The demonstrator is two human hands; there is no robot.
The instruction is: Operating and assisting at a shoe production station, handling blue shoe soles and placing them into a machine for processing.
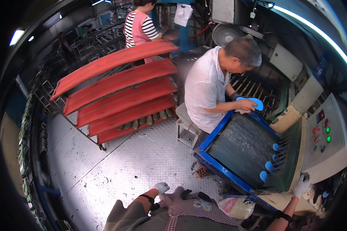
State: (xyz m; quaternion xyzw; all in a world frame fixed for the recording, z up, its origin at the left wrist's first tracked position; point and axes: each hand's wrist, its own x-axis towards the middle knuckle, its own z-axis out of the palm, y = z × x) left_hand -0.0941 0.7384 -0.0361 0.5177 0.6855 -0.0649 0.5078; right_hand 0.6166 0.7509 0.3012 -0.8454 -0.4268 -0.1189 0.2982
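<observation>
Head view, right hand: the gloved right hand (301, 185) rests at the near end of the dark conveyor belt (243, 148), just below the control panel (327, 134). Fingers look loosely spread on the yellowish ledge (281, 200); it appears to grip nothing, though the rim distortion makes this hard to confirm.

Head view, left hand: the gloved left hand (162, 187) hangs over the person's knee, above the metal floor (115, 165). It looks half curled and empty.

Head view, insoles: four blue insoles (269, 166) lie in a row on the belt's right part, close to the comb-like teeth (283, 154), the nearest one just left of the right hand.

Head view, co-worker: a seated person in a white shirt holds another blue insole (252, 102) at the far end of the belt.

Head view, surroundings: a red rack (119, 92) with green pieces stands well to the left; a second person stands behind it.

Risk, fingers: I judge the right hand sits near the teeth and the belt's end; a glove could catch there if the belt runs.

Risk, pile-up: the insoles may bunch at the teeth if not lifted off in time.

Risk, reach: the person leans from a seat; an over-reach could brush the panel's buttons.

Risk, floor: debris and a brick (201, 172) by the blue frame (219, 169) could trip a foot.
</observation>
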